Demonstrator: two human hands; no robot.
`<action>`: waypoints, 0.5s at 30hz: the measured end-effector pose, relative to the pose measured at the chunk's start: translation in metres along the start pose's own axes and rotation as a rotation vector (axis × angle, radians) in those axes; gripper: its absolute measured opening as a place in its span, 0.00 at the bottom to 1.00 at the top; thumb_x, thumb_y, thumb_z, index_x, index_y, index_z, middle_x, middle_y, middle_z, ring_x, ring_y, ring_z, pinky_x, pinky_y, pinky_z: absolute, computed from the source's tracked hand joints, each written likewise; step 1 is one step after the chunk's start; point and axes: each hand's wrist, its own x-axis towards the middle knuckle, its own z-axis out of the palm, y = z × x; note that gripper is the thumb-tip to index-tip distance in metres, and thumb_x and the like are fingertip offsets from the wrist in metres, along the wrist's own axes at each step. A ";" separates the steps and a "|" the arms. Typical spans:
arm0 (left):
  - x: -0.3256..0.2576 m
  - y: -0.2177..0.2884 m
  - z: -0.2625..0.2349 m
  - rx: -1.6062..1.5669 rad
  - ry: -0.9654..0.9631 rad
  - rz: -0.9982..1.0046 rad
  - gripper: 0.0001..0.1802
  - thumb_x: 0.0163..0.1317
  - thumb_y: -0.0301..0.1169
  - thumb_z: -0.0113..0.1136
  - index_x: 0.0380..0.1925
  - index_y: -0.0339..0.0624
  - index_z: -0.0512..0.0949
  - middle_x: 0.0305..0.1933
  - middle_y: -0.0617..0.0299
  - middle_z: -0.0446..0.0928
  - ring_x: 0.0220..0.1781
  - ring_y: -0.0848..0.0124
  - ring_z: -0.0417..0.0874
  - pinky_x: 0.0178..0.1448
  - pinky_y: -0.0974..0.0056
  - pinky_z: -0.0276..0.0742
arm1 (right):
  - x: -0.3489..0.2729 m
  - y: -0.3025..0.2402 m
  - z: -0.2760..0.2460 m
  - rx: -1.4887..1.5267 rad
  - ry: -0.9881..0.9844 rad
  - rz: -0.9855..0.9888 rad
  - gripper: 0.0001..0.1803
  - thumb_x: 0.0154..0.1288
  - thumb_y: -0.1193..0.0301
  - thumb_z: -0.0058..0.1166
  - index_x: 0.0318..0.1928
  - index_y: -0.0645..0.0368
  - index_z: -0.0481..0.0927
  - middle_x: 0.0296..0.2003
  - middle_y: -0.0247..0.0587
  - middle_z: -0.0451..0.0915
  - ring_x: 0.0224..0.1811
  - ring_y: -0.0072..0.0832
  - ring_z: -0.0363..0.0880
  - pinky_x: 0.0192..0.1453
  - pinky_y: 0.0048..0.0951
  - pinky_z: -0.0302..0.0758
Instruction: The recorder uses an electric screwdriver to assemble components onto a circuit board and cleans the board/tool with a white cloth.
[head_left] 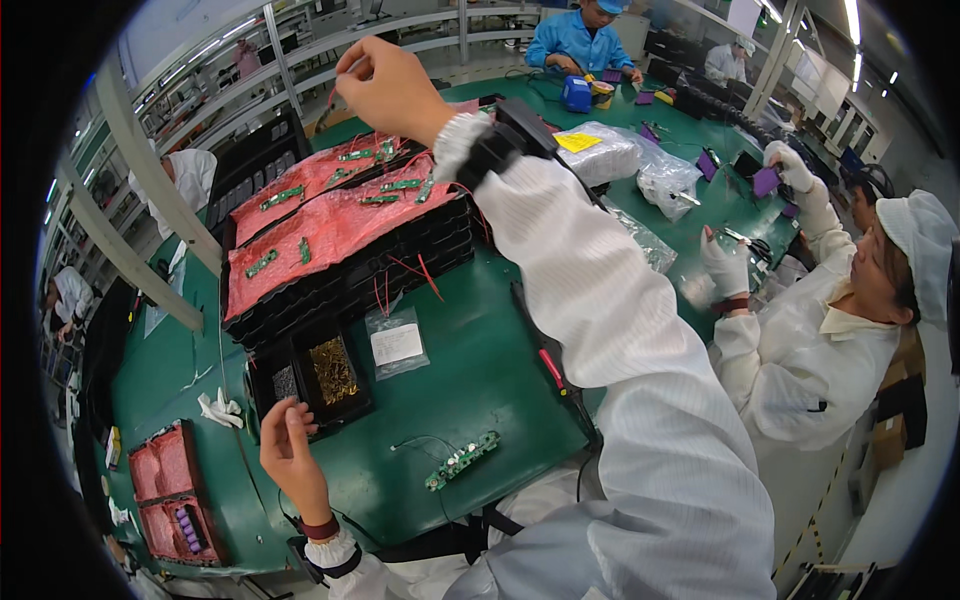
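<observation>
My right hand [392, 88] is raised over the far end of the black trays, fingers pinched on a thin red wire [332, 98] that hangs down. Beneath it, small green circuit boards [283, 198] lie on pink bubble wrap [330, 215] in the stacked black trays [350, 285]. My left hand [296, 465] is beside the near edge of a black parts bin [345, 408], fingers loosely stretched and holding nothing visible. The bin holds brass-coloured small parts [332, 370] and grey ones [285, 382]. Nearer me, a green circuit board [462, 461] with thin black wires lies on the green table [500, 370].
A labelled plastic bag [397, 343] lies by the bin; a red-and-black hand tool [552, 370] lies right of it. At left are a white glove [221, 408] and a pink-lined box [170, 480] with purple cells. A gloved co-worker [830, 300] handles purple pieces at right.
</observation>
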 end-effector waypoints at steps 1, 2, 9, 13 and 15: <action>0.000 0.005 -0.004 0.026 -0.034 -0.010 0.17 0.80 0.31 0.53 0.59 0.32 0.78 0.51 0.53 0.84 0.49 0.69 0.85 0.52 0.65 0.82 | -0.009 -0.020 -0.008 0.129 -0.120 0.079 0.12 0.65 0.70 0.61 0.46 0.62 0.81 0.35 0.42 0.86 0.30 0.31 0.87 0.37 0.33 0.82; -0.001 0.017 0.003 0.019 -0.041 -0.011 0.17 0.80 0.31 0.53 0.59 0.32 0.78 0.51 0.53 0.84 0.49 0.69 0.85 0.52 0.65 0.82 | -0.021 -0.037 -0.017 0.250 -0.237 0.161 0.13 0.65 0.69 0.62 0.46 0.63 0.81 0.34 0.40 0.85 0.28 0.26 0.85 0.34 0.30 0.81; -0.019 0.069 0.055 -0.139 -0.333 0.210 0.45 0.78 0.49 0.54 0.83 0.42 0.45 0.79 0.47 0.58 0.76 0.55 0.68 0.67 0.53 0.78 | -0.147 -0.120 -0.043 0.456 -0.559 0.118 0.10 0.67 0.72 0.58 0.45 0.63 0.79 0.31 0.39 0.83 0.28 0.26 0.83 0.35 0.28 0.79; -0.050 0.065 0.061 -0.244 -0.496 -0.026 0.22 0.78 0.32 0.57 0.65 0.29 0.70 0.53 0.55 0.81 0.48 0.69 0.84 0.50 0.64 0.82 | -0.204 -0.135 -0.066 0.502 -0.644 0.185 0.10 0.66 0.74 0.58 0.45 0.64 0.76 0.29 0.38 0.81 0.27 0.24 0.81 0.34 0.29 0.76; -0.063 0.069 0.066 -0.300 -0.566 -0.135 0.17 0.78 0.33 0.59 0.58 0.34 0.73 0.46 0.60 0.79 0.42 0.73 0.83 0.46 0.64 0.83 | -0.224 -0.138 -0.080 0.532 -0.659 0.306 0.11 0.66 0.70 0.62 0.44 0.63 0.77 0.30 0.39 0.82 0.28 0.24 0.80 0.35 0.29 0.77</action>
